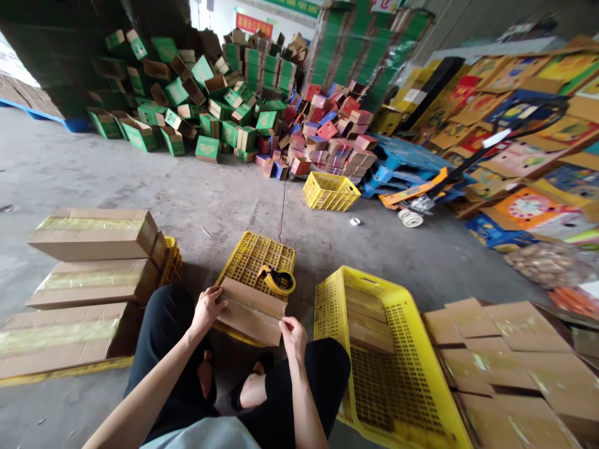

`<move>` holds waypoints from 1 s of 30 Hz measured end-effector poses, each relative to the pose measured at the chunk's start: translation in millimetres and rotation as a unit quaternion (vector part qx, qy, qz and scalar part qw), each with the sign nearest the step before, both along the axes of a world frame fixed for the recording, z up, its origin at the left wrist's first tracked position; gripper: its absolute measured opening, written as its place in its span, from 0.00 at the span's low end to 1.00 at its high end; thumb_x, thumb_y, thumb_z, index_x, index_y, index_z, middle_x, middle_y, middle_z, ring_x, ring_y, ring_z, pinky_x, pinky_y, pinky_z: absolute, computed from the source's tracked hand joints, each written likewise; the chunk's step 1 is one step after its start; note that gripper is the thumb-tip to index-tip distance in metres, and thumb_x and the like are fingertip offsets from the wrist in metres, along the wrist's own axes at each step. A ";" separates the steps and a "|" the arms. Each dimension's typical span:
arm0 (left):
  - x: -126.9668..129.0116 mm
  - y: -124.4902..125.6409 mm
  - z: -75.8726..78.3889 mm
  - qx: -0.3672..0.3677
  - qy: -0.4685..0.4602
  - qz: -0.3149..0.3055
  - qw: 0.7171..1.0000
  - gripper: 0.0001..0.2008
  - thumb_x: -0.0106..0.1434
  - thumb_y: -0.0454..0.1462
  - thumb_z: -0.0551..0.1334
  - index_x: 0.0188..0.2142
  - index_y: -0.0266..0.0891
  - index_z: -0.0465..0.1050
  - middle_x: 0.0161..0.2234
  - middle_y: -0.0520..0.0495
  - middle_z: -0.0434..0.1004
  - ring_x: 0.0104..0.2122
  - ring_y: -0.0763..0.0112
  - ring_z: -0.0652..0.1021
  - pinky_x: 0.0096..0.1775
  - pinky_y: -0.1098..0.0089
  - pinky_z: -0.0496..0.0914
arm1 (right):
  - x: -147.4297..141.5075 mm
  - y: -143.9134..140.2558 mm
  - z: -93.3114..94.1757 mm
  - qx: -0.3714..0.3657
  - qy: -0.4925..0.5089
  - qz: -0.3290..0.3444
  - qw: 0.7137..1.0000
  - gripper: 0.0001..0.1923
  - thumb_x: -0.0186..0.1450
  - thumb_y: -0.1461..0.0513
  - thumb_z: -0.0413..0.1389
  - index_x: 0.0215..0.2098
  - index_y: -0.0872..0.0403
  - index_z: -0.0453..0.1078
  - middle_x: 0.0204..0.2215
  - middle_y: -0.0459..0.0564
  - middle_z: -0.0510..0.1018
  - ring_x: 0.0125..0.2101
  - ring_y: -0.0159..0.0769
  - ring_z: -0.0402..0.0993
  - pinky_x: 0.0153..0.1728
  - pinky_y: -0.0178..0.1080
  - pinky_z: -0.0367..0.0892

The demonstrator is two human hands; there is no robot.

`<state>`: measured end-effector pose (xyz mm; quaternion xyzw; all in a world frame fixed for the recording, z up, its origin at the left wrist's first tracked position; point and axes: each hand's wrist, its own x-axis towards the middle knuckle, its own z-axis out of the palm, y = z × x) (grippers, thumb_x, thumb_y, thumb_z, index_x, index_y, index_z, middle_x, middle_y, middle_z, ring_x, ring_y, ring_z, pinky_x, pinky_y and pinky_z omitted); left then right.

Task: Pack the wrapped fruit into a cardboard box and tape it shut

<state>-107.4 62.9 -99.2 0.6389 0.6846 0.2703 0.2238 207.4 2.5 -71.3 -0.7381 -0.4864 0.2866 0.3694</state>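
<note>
Flat brown cardboard piece [250, 312] — plain, creased, left hand [208, 307], right hand [294, 337] gripping ends

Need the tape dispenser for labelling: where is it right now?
In the head view, the tape dispenser sits on the upturned yellow crate, just beyond the cardboard box both hands hold.

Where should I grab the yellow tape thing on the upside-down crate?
Probably by its yellow body, coming down from above. The tape dispenser lies flat on the overturned yellow crate, just behind the cardboard box that the left hand and right hand hold. Its top is uncovered, while the box blocks the near side. Its blade end is too blurred to place.
</note>
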 end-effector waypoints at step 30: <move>7.9 -3.0 3.2 -0.028 0.002 0.057 0.998 0.20 0.64 0.38 0.67 0.56 0.43 0.83 0.62 0.42 0.79 0.61 0.48 0.77 0.62 0.54 0.72 | -6.4 4.7 -19.3 0.051 -0.106 0.013 0.993 0.03 0.61 0.59 0.58 0.30 0.49 0.72 0.30 0.52 0.83 0.33 0.45 0.82 0.41 0.42 0.74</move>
